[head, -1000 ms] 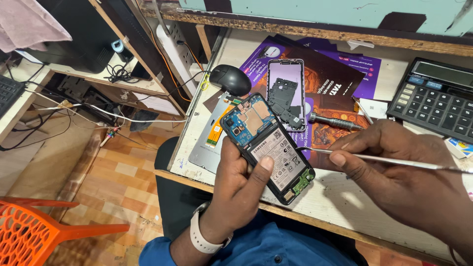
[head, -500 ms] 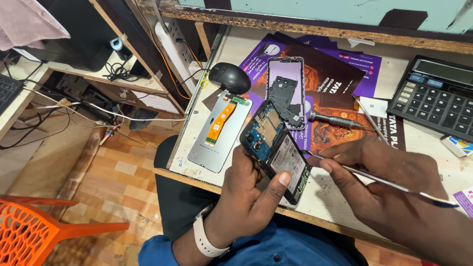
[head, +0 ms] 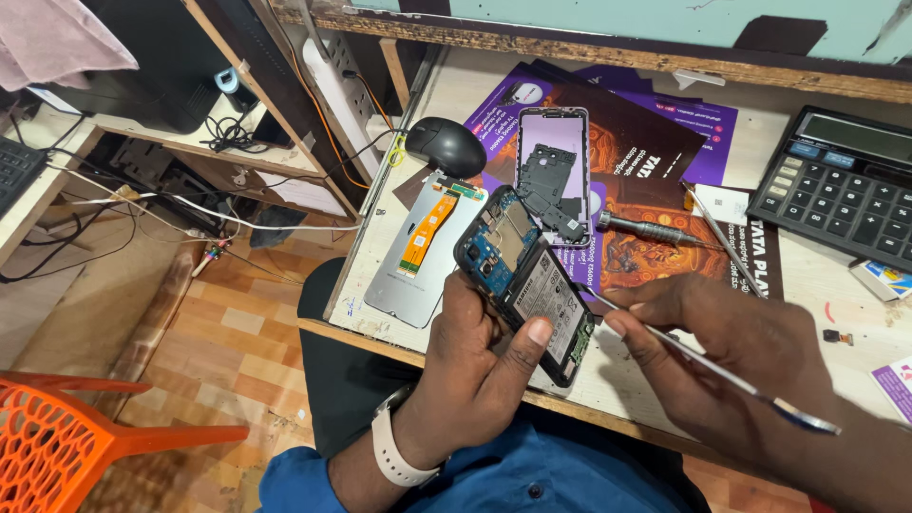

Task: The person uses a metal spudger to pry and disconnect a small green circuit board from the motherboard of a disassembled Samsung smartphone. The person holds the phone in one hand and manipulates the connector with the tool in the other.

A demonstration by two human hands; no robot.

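Note:
My left hand (head: 480, 370) grips an opened phone (head: 525, 277) with its back off, so the blue circuit board and the battery show. The phone is tilted, its top pointing up-left. My right hand (head: 736, 351) pinches a thin metal pry tool (head: 722, 370) whose tip rests at the phone's right edge. A white band sits on my left wrist. On the table beyond lie a detached screen panel with an orange flex cable (head: 423, 252) and a phone frame with a dark plastic cover (head: 552, 176).
A black mouse (head: 446, 145), a screwdriver (head: 646, 229), purple leaflets (head: 655, 142) and a black calculator (head: 841, 185) lie on the wooden table (head: 380, 313). An orange chair (head: 66, 437) stands at the lower left. Cables and shelves fill the left side.
The phone was first turned more edge-on in my left hand, then tilted back a little. My right hand with the pry tool shifted closer to the phone's right edge.

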